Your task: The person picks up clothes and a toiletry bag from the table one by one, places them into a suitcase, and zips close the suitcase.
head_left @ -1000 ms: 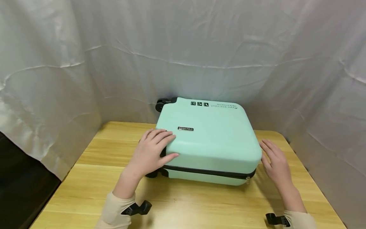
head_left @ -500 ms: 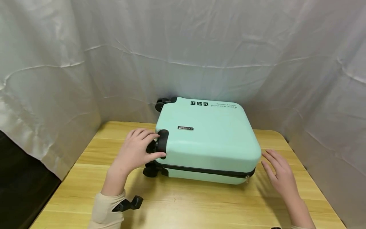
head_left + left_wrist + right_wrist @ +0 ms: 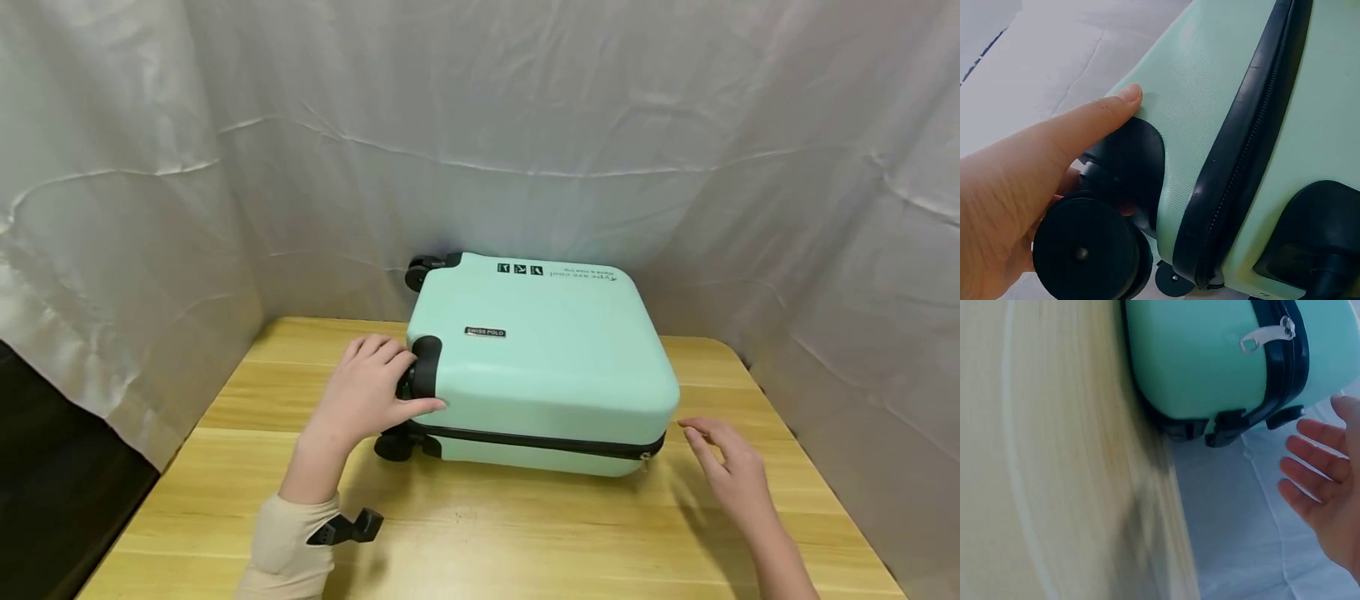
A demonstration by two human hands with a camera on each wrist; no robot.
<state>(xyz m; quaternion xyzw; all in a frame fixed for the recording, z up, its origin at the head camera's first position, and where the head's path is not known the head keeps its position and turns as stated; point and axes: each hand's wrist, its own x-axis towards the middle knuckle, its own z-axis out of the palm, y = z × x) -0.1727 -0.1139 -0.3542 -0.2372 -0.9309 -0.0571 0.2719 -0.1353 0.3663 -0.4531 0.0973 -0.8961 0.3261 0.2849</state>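
A mint-green hard-shell suitcase (image 3: pixel 547 358) lies flat on the wooden table (image 3: pixel 525 533), with its black zipper (image 3: pixel 540 442) shut along the near side. My left hand (image 3: pixel 420 383) grips the near-left corner. Its fingers curl over the black wheel (image 3: pixel 426 367) and the thumb presses on the shell. In the left wrist view the thumb (image 3: pixel 1104 119) lies beside the wheel housing, above the wheel (image 3: pixel 1085 250). My right hand (image 3: pixel 708 446) hovers with fingers spread just off the suitcase's near-right corner, touching nothing. The right wrist view shows that hand (image 3: pixel 1316 469) apart from the suitcase (image 3: pixel 1197 356).
White cloth (image 3: pixel 225 167) hangs behind and on both sides of the table. Another wheel (image 3: pixel 420 271) sticks out at the suitcase's far-left corner. A second near wheel (image 3: pixel 393 446) rests on the table. Bare wood runs along the front edge.
My left hand slid off the lid onto the near-left wheel. My right hand drew back from the suitcase's right side and lowered toward the table. The suitcase shifted slightly.
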